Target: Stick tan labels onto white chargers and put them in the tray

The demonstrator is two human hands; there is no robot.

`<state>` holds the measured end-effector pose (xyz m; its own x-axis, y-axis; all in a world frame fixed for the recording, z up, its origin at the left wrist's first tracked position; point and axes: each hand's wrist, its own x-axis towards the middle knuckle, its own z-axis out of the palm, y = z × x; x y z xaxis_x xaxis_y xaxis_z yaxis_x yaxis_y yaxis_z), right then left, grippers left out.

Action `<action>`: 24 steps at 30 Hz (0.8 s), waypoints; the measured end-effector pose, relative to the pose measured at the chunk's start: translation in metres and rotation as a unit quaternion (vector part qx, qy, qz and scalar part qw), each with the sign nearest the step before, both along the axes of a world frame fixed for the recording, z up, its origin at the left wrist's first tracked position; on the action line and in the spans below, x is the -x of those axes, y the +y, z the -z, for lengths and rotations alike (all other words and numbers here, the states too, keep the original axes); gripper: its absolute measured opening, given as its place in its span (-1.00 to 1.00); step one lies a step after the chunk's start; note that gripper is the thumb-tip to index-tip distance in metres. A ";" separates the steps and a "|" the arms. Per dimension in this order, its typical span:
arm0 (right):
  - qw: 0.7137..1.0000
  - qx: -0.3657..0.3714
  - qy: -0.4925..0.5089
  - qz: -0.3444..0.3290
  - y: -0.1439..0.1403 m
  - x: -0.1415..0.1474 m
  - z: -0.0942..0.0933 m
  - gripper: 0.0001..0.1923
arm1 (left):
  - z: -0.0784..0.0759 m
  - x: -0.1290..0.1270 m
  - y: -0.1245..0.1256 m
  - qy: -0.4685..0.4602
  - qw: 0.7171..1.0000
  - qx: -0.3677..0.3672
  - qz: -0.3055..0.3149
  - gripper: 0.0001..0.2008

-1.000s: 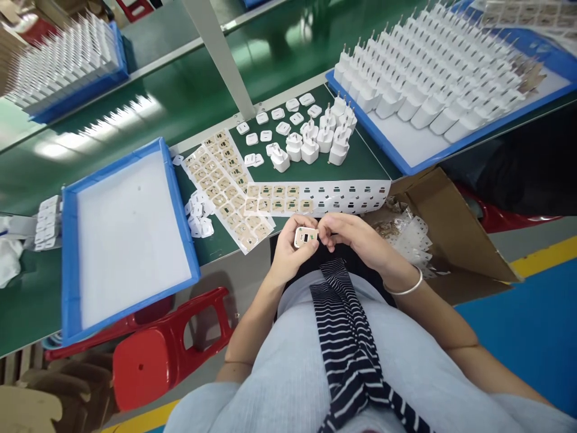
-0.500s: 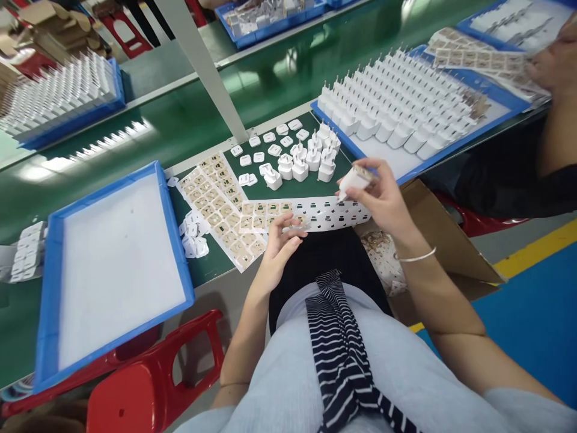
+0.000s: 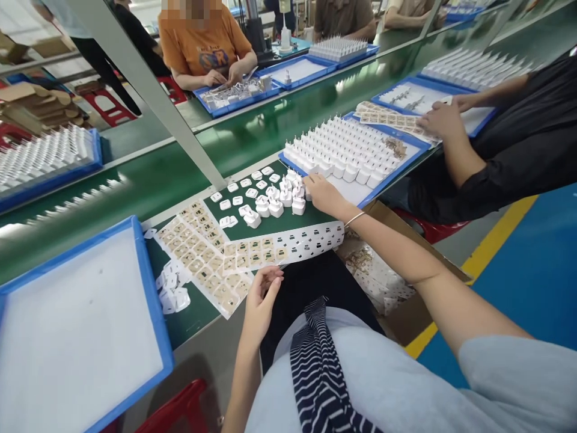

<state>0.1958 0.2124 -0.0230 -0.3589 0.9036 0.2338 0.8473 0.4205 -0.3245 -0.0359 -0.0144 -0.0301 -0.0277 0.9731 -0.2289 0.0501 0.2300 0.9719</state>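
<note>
My right hand reaches to the right end of a cluster of white plug adapters, its fingers closed round one adapter that they mostly hide. A perforated strip of beige stickers lies along the table's front edge, its right part peeled down to bare white backing. Just below that edge is my left hand, fingers loosely curled, thumb apart, with nothing visible in it. More sticker sheets lie crossed to the left. Small white square caps are spread behind the adapters.
A blue tray with a white liner stands at left, near a pile of white pieces. Another blue tray holds rows of adapters. A co-worker's hands are at the right. An open carton sits below the table.
My right hand has moved away from the sticker strip to the adapter cluster, carrying the adapter. The left hand has drawn back from the strip, and the view has tilted up.
</note>
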 end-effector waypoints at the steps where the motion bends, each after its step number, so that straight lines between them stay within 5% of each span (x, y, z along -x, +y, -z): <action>1: 1.000 0.002 0.009 0.003 0.000 -0.001 0.000 -0.52 | 0.000 0.001 0.000 0.004 1.000 0.000 0.000 -0.66; 6: 0.987 0.009 0.161 0.019 -0.020 -0.017 -0.008 -0.49 | 0.003 0.000 0.003 0.019 1.000 -0.006 0.013 -0.68; 12: 0.956 -0.011 0.292 0.018 -0.092 -0.021 0.000 -0.74 | 0.011 -0.007 0.008 0.109 0.988 -0.108 -0.021 -0.79; 18: 0.953 0.044 0.299 0.008 -0.149 -0.009 0.027 -0.85 | 0.015 -0.007 0.019 0.338 0.905 -0.259 -0.009 -0.81; 24: 0.938 0.076 0.334 0.052 -0.160 -0.008 0.044 -0.88 | 0.024 -0.008 0.022 0.448 0.856 -0.250 0.064 -0.72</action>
<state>0.2043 0.0524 -0.0673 -0.0871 0.9667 0.2405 0.4664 0.2529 -0.8477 -0.0277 0.0073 -0.0546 0.1397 0.9512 0.2751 0.8210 -0.2666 0.5049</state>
